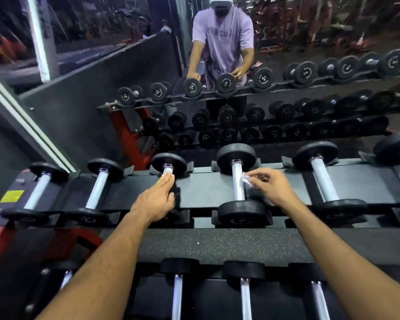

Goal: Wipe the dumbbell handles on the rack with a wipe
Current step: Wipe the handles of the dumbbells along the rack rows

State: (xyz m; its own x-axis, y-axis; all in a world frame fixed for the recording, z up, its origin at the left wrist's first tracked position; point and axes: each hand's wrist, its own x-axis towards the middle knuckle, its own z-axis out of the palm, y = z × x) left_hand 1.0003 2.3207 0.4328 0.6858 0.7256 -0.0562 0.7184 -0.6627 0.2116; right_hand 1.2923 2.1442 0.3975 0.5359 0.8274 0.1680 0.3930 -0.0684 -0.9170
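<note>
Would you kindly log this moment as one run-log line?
left hand: resting on third dumbbell handle | right hand: pinching wipe against fourth handle | top rack

Yellow sticker (12,196), rack's left end: print too small to read.
Mirrored dumbbell end caps (226,83): ring lettering, blurred, illegible.
Mirrored shirt (219,33): chest print, reversed, unreadable.

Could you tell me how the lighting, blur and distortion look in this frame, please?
Head view: dim gym light with a bluish sheen on the handles; wide-angle bending curves the rack at the edges; the mirror behind looks soft and smeared; the wipe in the right hand is slightly blurred; the left hand is sharper.
</note>
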